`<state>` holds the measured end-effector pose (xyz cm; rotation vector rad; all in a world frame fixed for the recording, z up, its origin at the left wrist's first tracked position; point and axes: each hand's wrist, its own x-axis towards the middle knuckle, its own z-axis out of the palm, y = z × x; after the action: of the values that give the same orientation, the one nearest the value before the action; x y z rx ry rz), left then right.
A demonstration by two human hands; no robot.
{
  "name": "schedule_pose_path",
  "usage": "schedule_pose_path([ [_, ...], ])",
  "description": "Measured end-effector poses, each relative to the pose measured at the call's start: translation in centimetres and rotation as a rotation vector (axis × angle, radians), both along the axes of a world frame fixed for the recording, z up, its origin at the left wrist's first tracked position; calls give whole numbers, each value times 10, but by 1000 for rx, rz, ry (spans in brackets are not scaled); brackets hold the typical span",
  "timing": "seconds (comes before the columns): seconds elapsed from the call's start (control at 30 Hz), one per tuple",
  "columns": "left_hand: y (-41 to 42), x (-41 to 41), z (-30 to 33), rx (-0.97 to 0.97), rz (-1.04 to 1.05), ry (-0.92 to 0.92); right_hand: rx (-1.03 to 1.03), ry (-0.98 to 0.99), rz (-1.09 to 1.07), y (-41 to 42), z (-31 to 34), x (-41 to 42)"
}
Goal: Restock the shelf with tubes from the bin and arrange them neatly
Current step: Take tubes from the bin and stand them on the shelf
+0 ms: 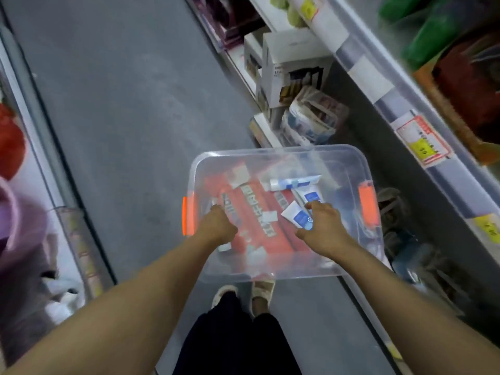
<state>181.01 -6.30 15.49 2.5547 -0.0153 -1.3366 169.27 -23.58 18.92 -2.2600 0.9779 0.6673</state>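
My left hand [219, 226] clutches a red tube [243, 212] and my right hand [323, 226] pinches a small white-and-blue tube [296, 216], both inside the clear plastic bin [270, 155] near the right shelf [384, 85], ready for lifting.

Whole view motion-blurred. Left hand [216, 226] fingertips hidden behind its knuckles, grip unclear. Right hand [323, 228] covers the lower end of a white-and-blue tube [296, 216]; contact looks like a pinch, not certain. Lettering on the red tubes [251, 212] unreadable. Bin [278, 152] near wall hazy, contents under it smeared. Price tags [422, 142] on the right shelf rail illegible. Green packs [433, 28] cut by top edge; red item [9, 142] cut by left edge. Both forearms run off the bottom.
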Motion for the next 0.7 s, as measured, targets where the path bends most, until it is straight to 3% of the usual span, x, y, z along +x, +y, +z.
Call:
schedule_pose_path([
  [0.27,-11,-10,-81,1,304,-44,51,32,0,-20,-66,2],
  [0.43,-20,-19,-104,3,185,-171,59,31,-33,-25,-91,3],
  [0.7,-14,-22,-124,20,232,-88,57,63,-56,-29,-109,-6],
])
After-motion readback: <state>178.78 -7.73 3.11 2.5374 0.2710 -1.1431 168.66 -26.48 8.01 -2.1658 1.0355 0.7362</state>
